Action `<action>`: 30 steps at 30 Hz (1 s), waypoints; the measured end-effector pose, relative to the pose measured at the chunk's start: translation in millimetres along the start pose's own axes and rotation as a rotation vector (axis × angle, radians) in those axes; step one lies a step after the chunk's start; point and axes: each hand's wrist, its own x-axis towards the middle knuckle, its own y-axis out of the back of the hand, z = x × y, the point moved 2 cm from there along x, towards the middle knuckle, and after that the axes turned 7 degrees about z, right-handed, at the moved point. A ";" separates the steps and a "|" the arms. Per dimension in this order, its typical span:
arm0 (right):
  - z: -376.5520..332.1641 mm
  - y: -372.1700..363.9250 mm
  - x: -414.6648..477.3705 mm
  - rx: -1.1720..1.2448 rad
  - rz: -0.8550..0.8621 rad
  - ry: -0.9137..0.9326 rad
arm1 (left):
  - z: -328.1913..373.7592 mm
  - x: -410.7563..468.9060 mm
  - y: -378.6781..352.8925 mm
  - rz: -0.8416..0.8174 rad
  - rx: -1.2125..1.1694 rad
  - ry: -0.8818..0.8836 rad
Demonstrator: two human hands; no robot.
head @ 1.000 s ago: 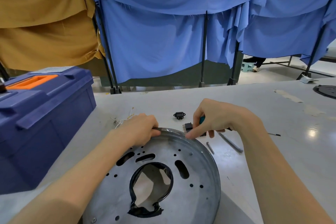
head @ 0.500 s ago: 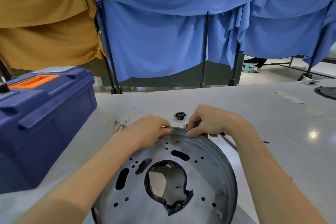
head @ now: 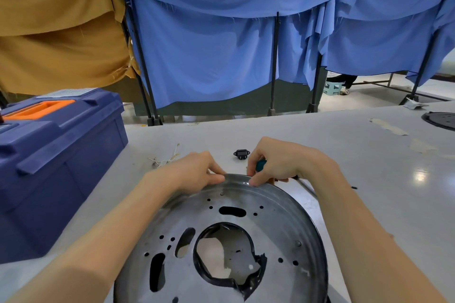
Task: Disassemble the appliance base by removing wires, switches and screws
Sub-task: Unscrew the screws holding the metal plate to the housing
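The metal base (head: 278, 224) is a round grey plate with a raised rim. It has a large middle hole with a torn black lining, some long slots and many small holes. Two small screws (head: 298, 243) sit in the plate. The left hand (head: 194, 174) pinches its far rim, and the right hand (head: 283, 162), which holds a screwdriver (head: 260, 165) with a teal handle, touches the rim beside it. A small black switch (head: 241, 154) lies on the desk (head: 357, 155) just beyond the rim. A loose bunch of pale wires (head: 163, 160) lies further left.

Grey metal base (head: 270, 224) – black-edged centre hole, navy toolbox (head: 61, 155) – orange handle, blue and ochre curtains, teal tool handle (head: 260, 165).
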 end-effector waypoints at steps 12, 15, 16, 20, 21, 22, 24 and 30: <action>-11.8 30.3 -6.2 0.616 0.828 0.268 | -7.7 6.8 -7.6 0.058 -0.031 0.022; -20.4 30.7 -6.5 1.057 0.861 0.318 | -8.1 7.3 -8.4 0.073 -0.048 0.033; -22.1 29.3 -5.9 1.167 0.840 0.322 | -7.9 6.6 -9.4 0.091 -0.050 0.033; -26.6 19.9 -2.0 1.417 0.729 0.304 | -7.8 0.7 -14.9 0.201 -0.013 0.019; -28.1 16.5 -1.1 1.456 0.696 0.292 | -7.3 -0.6 -15.8 0.228 -0.016 0.006; -29.2 12.7 -0.1 1.476 0.668 0.272 | -6.9 -1.5 -16.4 0.247 -0.025 -0.006; -29.7 6.0 2.6 1.443 0.646 0.218 | -7.1 -1.9 -17.2 0.265 -0.039 -0.022; -26.3 -4.1 10.3 1.261 0.631 0.159 | -9.7 -2.6 -19.2 0.284 -0.082 -0.052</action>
